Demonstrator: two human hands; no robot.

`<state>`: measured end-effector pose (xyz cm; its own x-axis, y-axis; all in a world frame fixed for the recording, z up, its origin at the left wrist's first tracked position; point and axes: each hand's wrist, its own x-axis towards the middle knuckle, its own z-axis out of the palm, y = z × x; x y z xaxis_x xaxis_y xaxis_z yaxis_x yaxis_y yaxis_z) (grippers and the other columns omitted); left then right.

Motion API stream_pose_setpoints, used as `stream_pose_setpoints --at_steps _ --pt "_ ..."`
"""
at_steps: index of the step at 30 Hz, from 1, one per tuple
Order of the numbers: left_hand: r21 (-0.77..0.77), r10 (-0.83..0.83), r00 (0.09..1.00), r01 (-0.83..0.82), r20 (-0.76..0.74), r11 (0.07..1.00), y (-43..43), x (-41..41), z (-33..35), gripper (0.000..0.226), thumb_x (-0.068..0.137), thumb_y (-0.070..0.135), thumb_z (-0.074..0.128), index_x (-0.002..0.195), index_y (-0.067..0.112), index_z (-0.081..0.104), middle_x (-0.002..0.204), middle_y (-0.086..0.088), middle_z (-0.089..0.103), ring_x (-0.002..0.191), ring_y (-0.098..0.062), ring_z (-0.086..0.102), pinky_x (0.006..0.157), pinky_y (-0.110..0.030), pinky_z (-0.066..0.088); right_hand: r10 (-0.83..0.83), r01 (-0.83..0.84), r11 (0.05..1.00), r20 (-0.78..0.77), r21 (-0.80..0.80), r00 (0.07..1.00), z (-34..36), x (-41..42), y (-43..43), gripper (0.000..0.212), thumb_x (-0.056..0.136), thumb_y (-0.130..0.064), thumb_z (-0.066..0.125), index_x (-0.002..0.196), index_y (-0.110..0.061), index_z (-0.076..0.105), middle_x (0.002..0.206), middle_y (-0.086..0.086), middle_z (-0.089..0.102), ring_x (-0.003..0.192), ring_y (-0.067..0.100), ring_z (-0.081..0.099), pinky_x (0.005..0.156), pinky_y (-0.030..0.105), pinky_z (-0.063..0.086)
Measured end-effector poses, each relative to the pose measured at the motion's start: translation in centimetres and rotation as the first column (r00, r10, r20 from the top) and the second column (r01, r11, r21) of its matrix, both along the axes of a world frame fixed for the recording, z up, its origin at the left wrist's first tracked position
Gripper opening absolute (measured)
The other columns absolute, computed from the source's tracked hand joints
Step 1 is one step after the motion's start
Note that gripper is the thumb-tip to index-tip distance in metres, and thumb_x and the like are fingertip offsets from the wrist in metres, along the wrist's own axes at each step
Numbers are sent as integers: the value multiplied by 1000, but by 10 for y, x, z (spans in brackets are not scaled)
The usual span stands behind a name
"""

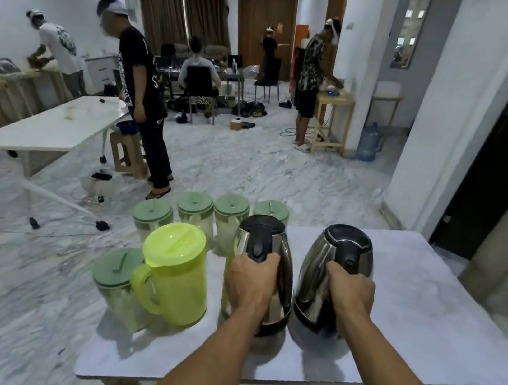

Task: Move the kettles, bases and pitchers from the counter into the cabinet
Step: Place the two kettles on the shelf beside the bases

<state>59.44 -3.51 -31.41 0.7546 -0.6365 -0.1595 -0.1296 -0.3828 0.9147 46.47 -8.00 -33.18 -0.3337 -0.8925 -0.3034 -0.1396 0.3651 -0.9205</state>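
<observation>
Right of the translucent lime-green plastic pitcher (174, 274), two rounded stainless-steel electric kettles with black lids are sitting side by side on the white marble-patterned counter (424, 317), almost touching at their bellies. The left hand (251, 285) is closing fully around the black handle of the nearer-to-the-pitcher kettle (264, 259), and the right hand (350, 292) is wrapping just as tightly around the handle of the further kettle (336, 269). Each handle is running top to bottom on the side facing the person, so both fists are sitting directly behind their kettles with spouts pointing away; each arm is already lined up with its own load and neither needs to cross. Whether the kettles are resting on the counter or lifting clear is hard to tell. Beyond and left of the lime pitcher, several clear pitchers with sage-green lids (195, 208) are waiting. No cabinet is showing, so carrying will probably mean turning away from the counter.
</observation>
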Motion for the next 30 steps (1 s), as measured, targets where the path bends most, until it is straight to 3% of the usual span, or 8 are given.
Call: stream_pose_setpoints --at_steps 3,5,9,14,21,23,27,30 --pt "-129 -117 992 122 45 984 15 -20 43 23 79 31 64 76 8 68 70 -8 62 69 -29 55 59 -26 37 -98 99 989 13 -109 995 37 -27 26 20 71 -33 68 73 -14 63 80 10 68 82 35 65 81 41 56" --pt "-202 -207 972 226 111 953 29 -37 73 20 80 29 65 75 10 65 72 -8 60 69 -29 54 61 -27 37 -184 181 968 -6 -177 983 61 -57 50 32 63 -38 66 79 -11 69 83 14 72 83 37 67 79 42 57" --pt "-321 -381 904 425 195 846 73 -87 121 18 82 28 64 77 11 64 76 -10 60 73 -30 54 65 -29 39 -414 379 863 -37 -333 910 99 -126 122 40 50 -44 60 66 -9 69 68 15 72 72 39 71 69 46 61" --pt "-397 -570 807 579 155 712 134 -172 159 32 80 34 64 91 4 72 92 -15 70 86 -34 64 71 -31 45 -680 593 689 -88 -418 728 154 -203 240 32 60 -41 65 71 -11 71 74 9 72 76 34 69 72 39 58" --pt "-457 -817 550 779 171 429 211 -307 204 35 75 37 64 88 5 73 84 -11 70 79 -31 63 66 -32 47 -889 731 442 -144 -519 435 212 -310 373 25 74 -36 65 77 -11 66 77 7 64 79 31 61 68 32 46" --pt "-504 -859 484 790 166 348 225 -347 217 35 73 38 64 84 6 72 84 -10 70 81 -32 64 70 -34 52 -920 746 376 -125 -550 371 225 -342 398 28 72 -38 64 79 -11 68 78 6 68 78 30 66 68 33 52" --pt "-552 -926 336 812 176 190 242 -430 244 27 74 36 64 63 11 61 67 -5 63 66 -26 59 53 -26 39 -961 744 265 -107 -613 254 247 -414 430 30 64 -42 62 73 -14 69 77 9 72 77 33 71 75 46 60" --pt "-565 -923 306 815 234 127 244 -496 259 33 72 41 65 76 9 71 76 -9 69 74 -30 65 57 -28 47 -983 743 173 -64 -646 174 260 -479 440 38 60 -43 60 73 -10 71 74 12 73 75 36 72 74 49 61"
